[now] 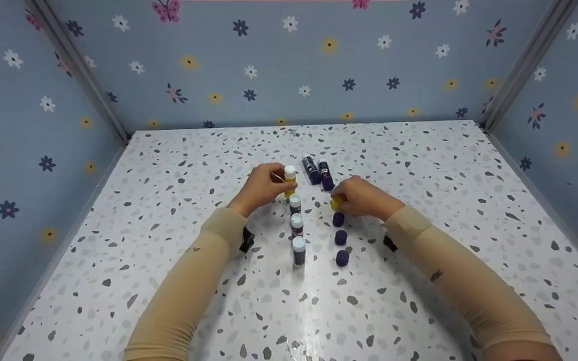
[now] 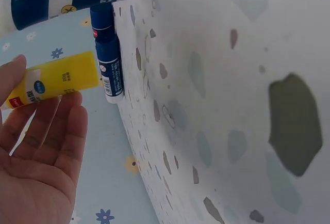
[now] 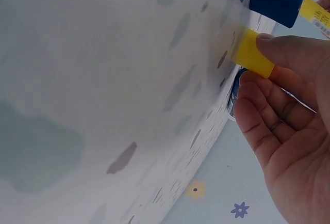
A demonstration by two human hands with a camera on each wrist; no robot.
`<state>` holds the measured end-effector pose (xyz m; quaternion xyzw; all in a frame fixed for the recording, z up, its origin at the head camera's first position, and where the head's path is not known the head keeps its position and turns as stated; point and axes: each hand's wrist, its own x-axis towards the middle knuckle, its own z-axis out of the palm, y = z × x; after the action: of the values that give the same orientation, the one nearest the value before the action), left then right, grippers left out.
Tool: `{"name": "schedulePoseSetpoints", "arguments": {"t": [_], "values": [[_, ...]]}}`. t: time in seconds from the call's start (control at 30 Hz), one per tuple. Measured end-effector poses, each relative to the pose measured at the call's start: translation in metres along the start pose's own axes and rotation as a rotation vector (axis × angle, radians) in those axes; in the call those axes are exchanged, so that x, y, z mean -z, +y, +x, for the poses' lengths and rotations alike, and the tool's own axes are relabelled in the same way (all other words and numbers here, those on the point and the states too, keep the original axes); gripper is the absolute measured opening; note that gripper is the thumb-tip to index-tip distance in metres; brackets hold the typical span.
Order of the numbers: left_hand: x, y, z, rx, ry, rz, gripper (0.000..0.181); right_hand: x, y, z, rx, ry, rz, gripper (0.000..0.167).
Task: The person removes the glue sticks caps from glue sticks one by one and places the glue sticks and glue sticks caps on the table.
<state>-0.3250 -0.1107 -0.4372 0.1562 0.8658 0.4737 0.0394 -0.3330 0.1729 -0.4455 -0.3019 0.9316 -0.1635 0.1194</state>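
Observation:
My left hand [image 1: 261, 185] grips a yellow glue stick [image 2: 62, 79] between thumb and fingers; its white top points up in the head view. Across from it, my right hand [image 1: 364, 197] pinches a yellow cap [image 3: 252, 53] close to the tabletop; whether the cap touches the surface I cannot tell. In front of the yellow stick, three uncapped dark blue glue sticks stand upright in a row: a far one [image 1: 295, 205], a middle one [image 1: 297, 225] and a near one [image 1: 298, 253]. Three dark blue caps [image 1: 340, 237] form a second row nearer my right hand.
Beyond the hands lie two capped dark blue glue sticks, a left one [image 1: 311, 169] and a right one [image 1: 325, 174], side by side. The speckled white table [image 1: 193, 321] is bordered by flower-patterned blue panels [image 1: 289, 65] at the back and both sides.

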Motion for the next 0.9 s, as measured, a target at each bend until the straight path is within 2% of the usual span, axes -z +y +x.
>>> {"name": "schedulePoseSetpoints", "arguments": {"t": [0.17, 0.3, 0.63, 0.77, 0.9], "values": [[-0.0046, -0.0031, 0.0005, 0.006, -0.048, 0.016, 0.013, 0.0009, -0.0016, 0.0001, -0.046, -0.008, 0.028, 0.023], [-0.0074, -0.0056, 0.0007, 0.023, -0.081, 0.036, 0.014, 0.0009, -0.0027, -0.0001, -0.060, -0.016, 0.037, 0.023], [-0.0091, -0.0081, 0.0026, 0.011, -0.097, 0.056, 0.020, 0.0014, -0.0018, 0.0027, -0.121, -0.040, 0.077, 0.027], [-0.0094, -0.0077, 0.0034, 0.017, -0.107, 0.065, 0.023, 0.0011, -0.0009, 0.0019, -0.102, -0.034, 0.065, 0.025], [-0.0071, -0.0073, 0.0038, 0.038, -0.125, 0.071, 0.027, 0.0055, -0.0003, -0.0010, -0.025, -0.012, 0.031, 0.023]]}}
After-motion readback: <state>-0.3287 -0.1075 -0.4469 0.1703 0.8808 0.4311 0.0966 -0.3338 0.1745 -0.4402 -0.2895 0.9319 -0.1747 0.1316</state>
